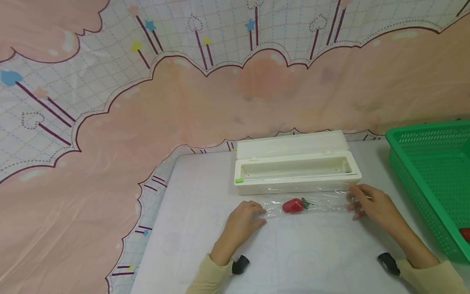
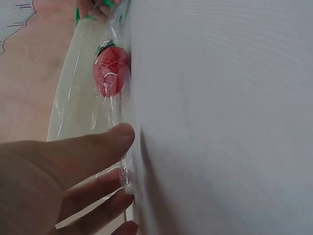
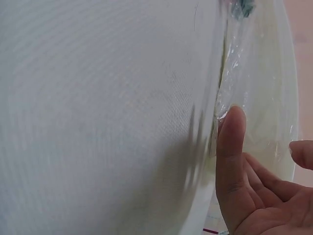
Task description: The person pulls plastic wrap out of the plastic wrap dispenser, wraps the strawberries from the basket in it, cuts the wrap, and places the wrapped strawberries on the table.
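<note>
A red strawberry [image 1: 293,206] with green leaves lies on its side, wrapped in a strip of clear plastic film [image 1: 328,202] on the white table. My left hand [image 1: 240,222] is at the film's left end. Crumpled film touches its fingers in the left wrist view, and the thumb [image 2: 124,134] stands apart from them. At the film's right end is my right hand [image 1: 374,206], its fingers spread against the film and the thumb apart. Just behind the film stands a white film dispenser box [image 1: 293,188] with its lid [image 1: 291,145] raised.
A green slider [image 1: 239,180] sits at the left front of the box. To the right stands a green plastic basket [image 1: 418,192] with a red item [image 1: 465,234] partly in view. A patterned pink cloth [image 1: 220,106] hangs behind the table.
</note>
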### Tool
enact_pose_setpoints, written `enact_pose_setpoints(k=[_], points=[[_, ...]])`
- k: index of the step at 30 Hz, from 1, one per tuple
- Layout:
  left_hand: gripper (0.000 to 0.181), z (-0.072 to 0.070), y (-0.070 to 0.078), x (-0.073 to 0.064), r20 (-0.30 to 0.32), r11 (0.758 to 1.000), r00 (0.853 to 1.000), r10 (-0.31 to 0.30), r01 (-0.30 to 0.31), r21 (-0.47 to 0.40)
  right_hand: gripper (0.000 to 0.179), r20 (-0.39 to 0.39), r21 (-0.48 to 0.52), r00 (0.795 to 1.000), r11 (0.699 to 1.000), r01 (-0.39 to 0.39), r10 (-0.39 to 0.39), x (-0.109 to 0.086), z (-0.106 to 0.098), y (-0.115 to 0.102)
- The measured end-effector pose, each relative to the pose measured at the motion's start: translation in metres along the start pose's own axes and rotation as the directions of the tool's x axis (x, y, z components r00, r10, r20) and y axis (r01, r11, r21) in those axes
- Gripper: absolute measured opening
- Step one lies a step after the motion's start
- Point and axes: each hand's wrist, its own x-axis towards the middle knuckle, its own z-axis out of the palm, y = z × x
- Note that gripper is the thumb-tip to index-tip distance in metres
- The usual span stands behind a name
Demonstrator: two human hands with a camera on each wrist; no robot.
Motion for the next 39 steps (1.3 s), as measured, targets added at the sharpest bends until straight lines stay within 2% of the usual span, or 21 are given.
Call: enact_pose_setpoints(k=[12, 15, 19, 23, 27, 32, 39], points=[[0.022, -0.001, -0.002, -0.001, 0.007, 0.997, 0.999, 0.034, -0.034, 0.075, 0.058, -0.031, 0.032, 0.999, 0.999, 0.022, -0.021, -0.004, -0.012, 0.003], [0.021, -0.002, -0.001, 0.000, -0.012, 0.993, 0.998, 0.065, -0.064, 0.097, 0.055, -0.056, 0.040, 0.998, 0.998, 0.039, -0.037, -0.005, -0.012, 0.002], [0.022, -0.001, 0.005, 0.002, -0.048, 0.987, 0.989, 0.137, -0.132, 0.095, 0.053, -0.073, 0.064, 0.996, 0.996, 0.054, -0.050, -0.004, -0.013, -0.001], [0.031, 0.002, 0.011, 0.006, -0.016, 0.981, 0.983, 0.182, -0.180, 0.076, 0.055, -0.058, 0.052, 0.998, 0.998, 0.027, -0.024, -0.003, -0.014, -0.001], [0.034, 0.006, 0.013, 0.008, 0.051, 0.977, 0.983, 0.178, -0.182, 0.113, 0.058, -0.013, 0.081, 1.000, 0.997, -0.010, 0.011, -0.001, -0.017, 0.002], [0.023, 0.006, 0.012, 0.010, 0.074, 0.972, 0.981, 0.181, -0.190, 0.136, 0.057, 0.031, 0.135, 0.999, 0.991, -0.016, 0.012, 0.001, -0.024, 0.006], [0.009, 0.003, 0.009, 0.007, 0.083, 0.982, 0.985, 0.152, -0.160, 0.099, 0.053, -0.013, 0.126, 1.000, 0.992, 0.027, -0.025, -0.001, -0.027, 0.005]])
